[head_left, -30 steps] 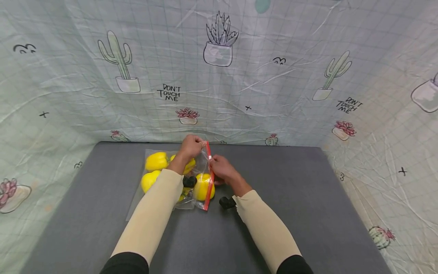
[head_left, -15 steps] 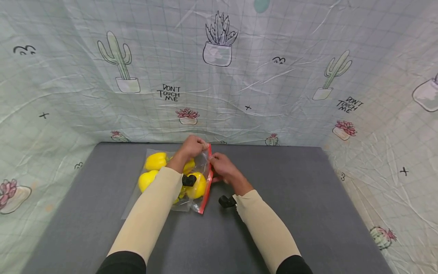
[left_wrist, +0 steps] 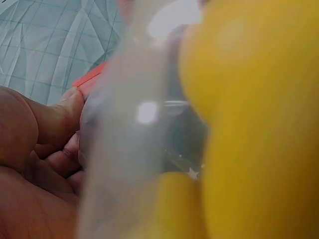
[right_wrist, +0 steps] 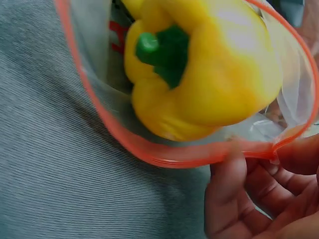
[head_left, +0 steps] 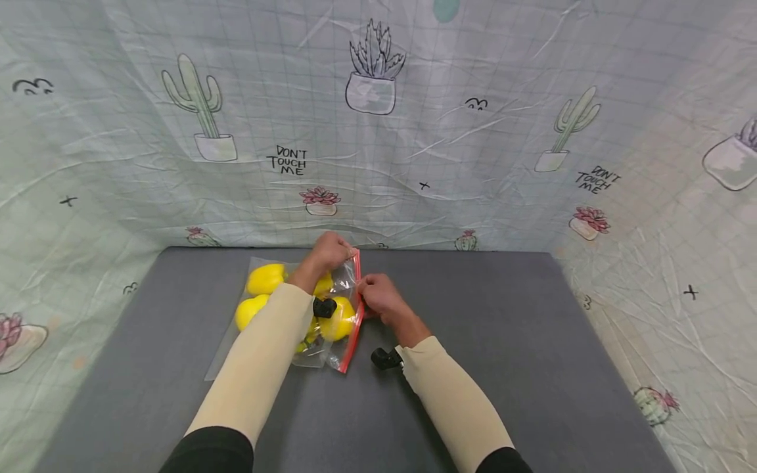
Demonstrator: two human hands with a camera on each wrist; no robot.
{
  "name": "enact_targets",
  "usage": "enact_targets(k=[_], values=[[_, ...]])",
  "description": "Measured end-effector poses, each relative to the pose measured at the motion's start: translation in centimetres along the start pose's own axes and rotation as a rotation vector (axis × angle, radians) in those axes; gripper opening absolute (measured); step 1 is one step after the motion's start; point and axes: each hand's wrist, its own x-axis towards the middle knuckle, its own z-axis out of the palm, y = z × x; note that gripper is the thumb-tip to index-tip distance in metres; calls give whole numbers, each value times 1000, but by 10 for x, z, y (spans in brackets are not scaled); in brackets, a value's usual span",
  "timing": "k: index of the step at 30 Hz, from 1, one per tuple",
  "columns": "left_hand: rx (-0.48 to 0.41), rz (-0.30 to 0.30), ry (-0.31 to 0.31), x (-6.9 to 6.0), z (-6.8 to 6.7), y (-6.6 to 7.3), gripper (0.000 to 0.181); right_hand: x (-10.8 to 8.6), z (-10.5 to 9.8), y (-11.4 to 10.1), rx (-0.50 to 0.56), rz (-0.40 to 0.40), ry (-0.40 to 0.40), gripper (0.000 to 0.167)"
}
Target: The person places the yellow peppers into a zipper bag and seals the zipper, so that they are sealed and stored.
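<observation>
Several yellow bell peppers [head_left: 266, 279] lie inside a clear zip bag [head_left: 312, 358] with a red closure strip [head_left: 351, 335] along its right side. At the far end of that strip, my left hand [head_left: 329, 253] pinches the corner between thumb and fingers, as the left wrist view also shows. My right hand [head_left: 384, 297] pinches the strip further along toward me. In the right wrist view the bag's red lips stand apart from that hand onward, and a pepper with a green stem [right_wrist: 162, 52] sits just inside the mouth. My left forearm hides part of the bag.
The bag lies on a dark grey tabletop [head_left: 473, 328]. A pale curtain [head_left: 449, 131] printed with cacti hangs behind the table and along both sides. Black wrist cameras [head_left: 386, 359] jut from both sleeves.
The nearest pepper and the near end of the red strip have shifted left. My right hand has come slightly toward me along the strip, while my left hand stays at the far corner.
</observation>
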Motion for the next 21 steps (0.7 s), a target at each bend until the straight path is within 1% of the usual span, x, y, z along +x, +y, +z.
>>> enact_targets(k=[4, 9, 12, 15, 18, 21], values=[[19, -15, 6, 7, -3, -1, 43, -5, 2, 4, -70, -2, -6, 26], [65, -45, 38, 11, -5, 1, 40, -11, 4, 12, -157, 4, -6, 29], [61, -69, 42, 14, -5, 1, 39, -15, 4, 15, -170, 14, -15, 28], [51, -93, 41, 17, -4, -1, 44, -21, 4, 18, -177, 16, -24, 24], [41, -106, 66, 18, -6, -2, 45, -27, 3, 22, -174, 20, -43, 21], [18, -113, 93, 16, -10, -2, 43, -32, 2, 27, -160, 18, -84, 22]])
